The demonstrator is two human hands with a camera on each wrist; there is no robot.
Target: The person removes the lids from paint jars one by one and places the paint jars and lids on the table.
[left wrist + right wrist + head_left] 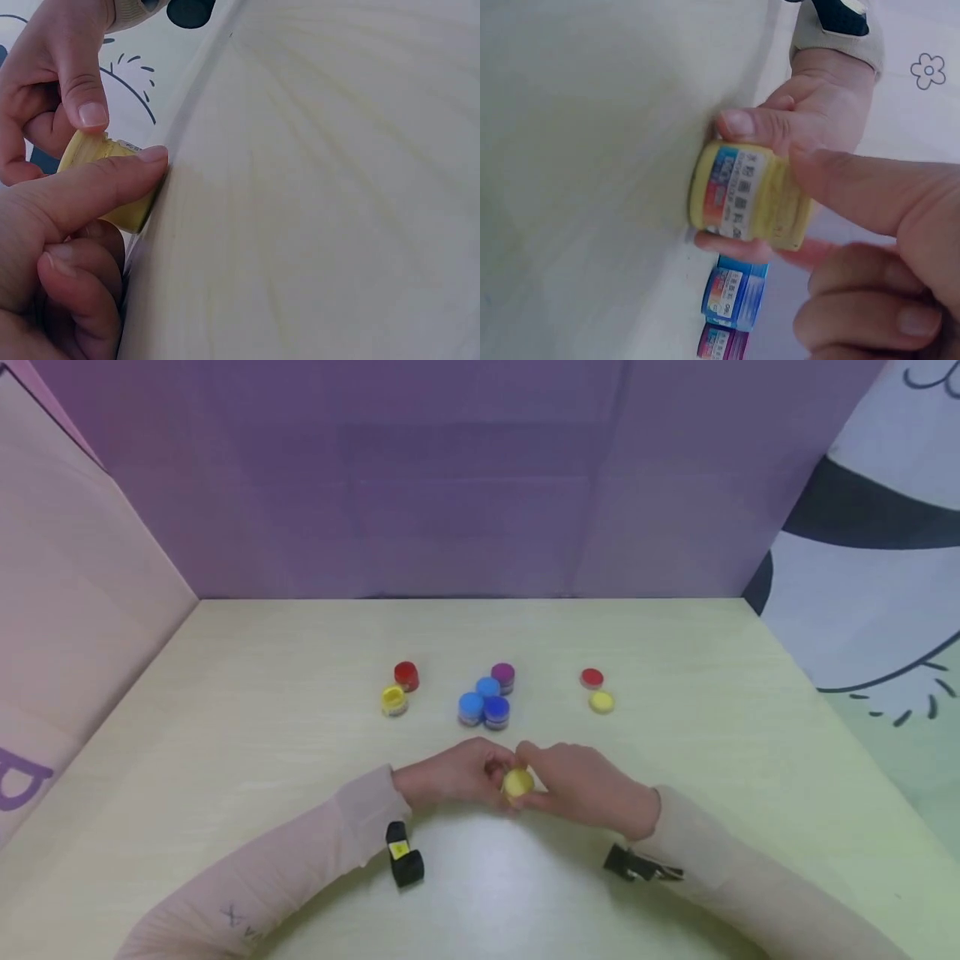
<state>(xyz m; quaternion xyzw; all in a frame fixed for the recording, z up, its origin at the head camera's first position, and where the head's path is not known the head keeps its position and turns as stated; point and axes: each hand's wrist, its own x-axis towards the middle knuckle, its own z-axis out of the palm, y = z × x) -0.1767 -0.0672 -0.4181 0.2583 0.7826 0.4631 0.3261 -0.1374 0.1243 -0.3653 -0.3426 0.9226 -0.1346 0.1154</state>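
Note:
A small yellow paint jar (518,783) is between both hands, low over the near middle of the table. My left hand (457,774) grips its body, thumb on one side and fingers on the other. With thumb and fingers, my right hand (592,787) pinches the ridged lid end. In the right wrist view the yellow jar (731,191) shows a printed label, its base close to the tabletop and its lid on. The left wrist view shows the left thumb lying across the jar (135,214), hiding part of it.
Beyond the hands stand two light blue jars (471,708), a dark blue jar (497,712) and a purple jar (503,677). Farther left are a red jar (407,676) and an uncapped yellow jar (393,701). A red lid (592,678) and a yellow lid (602,702) lie right.

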